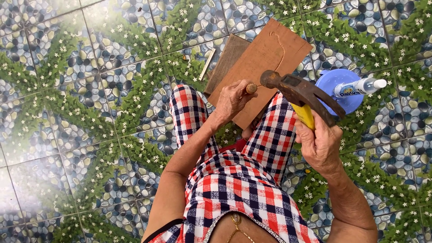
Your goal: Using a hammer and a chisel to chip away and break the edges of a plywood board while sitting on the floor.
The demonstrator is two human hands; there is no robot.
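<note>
our left hand [231, 100] pinching wooden-handled tool [251, 88] on board [263, 63] near edge | right hand [317, 139] gripping hammer [299, 92] | off-centre hit could smack fingers

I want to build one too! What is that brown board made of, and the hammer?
The brown board looks like bare wood: matte, with faint grain and a dark crack line. The hammer has a dark, dull head, probably rusty metal, and a glossy yellow handle, perhaps plastic or painted. The right hand holds it; the left hand pinches a small wood-coloured peg on the board.
</note>
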